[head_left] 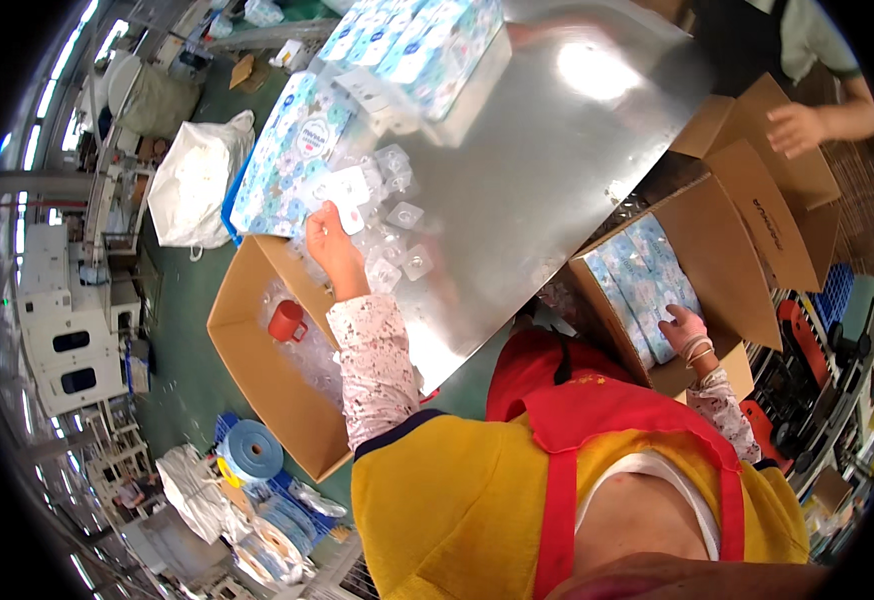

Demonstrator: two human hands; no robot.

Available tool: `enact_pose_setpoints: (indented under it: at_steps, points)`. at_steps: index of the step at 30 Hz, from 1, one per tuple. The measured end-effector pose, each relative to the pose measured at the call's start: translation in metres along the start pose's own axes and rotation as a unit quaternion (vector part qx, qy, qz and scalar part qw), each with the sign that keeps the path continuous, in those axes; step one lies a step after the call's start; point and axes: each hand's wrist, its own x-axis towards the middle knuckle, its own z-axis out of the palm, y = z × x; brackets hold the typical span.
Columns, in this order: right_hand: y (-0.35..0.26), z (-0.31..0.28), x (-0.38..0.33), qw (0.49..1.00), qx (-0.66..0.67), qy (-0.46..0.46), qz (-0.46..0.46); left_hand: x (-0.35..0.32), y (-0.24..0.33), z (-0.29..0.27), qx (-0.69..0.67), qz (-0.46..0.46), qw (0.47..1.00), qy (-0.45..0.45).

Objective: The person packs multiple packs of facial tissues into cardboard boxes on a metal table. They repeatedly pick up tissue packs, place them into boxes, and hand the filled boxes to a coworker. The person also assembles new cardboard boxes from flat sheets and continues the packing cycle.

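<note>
My left hand reaches onto the shiny metal table and grips a small clear plastic lid from a loose pile of several such lids. Blue-and-white patterned packs lie just beyond the pile, with more packs stacked farther back. My right hand rests flat on the patterned packs packed inside an open cardboard box at my right.
An open cardboard box on the floor at my left holds clear plastic pieces and a red cup. Another person's hand touches a box flap at the far right. White sacks and blue rolls lie on the green floor.
</note>
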Motion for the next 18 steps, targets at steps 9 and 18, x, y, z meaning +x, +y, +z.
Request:
enact_pose_setpoints:
  at_steps: [9,18]
  points:
    - [0.024,-0.023,-0.037,0.996,0.053,0.046,-0.048,-0.165,0.031,0.183,-0.061,-0.210,0.901,-0.375]
    - [0.078,-0.026,-0.078,0.972,0.210,0.106,-0.017,-0.245,0.017,0.220,0.131,-0.187,0.842,-0.489]
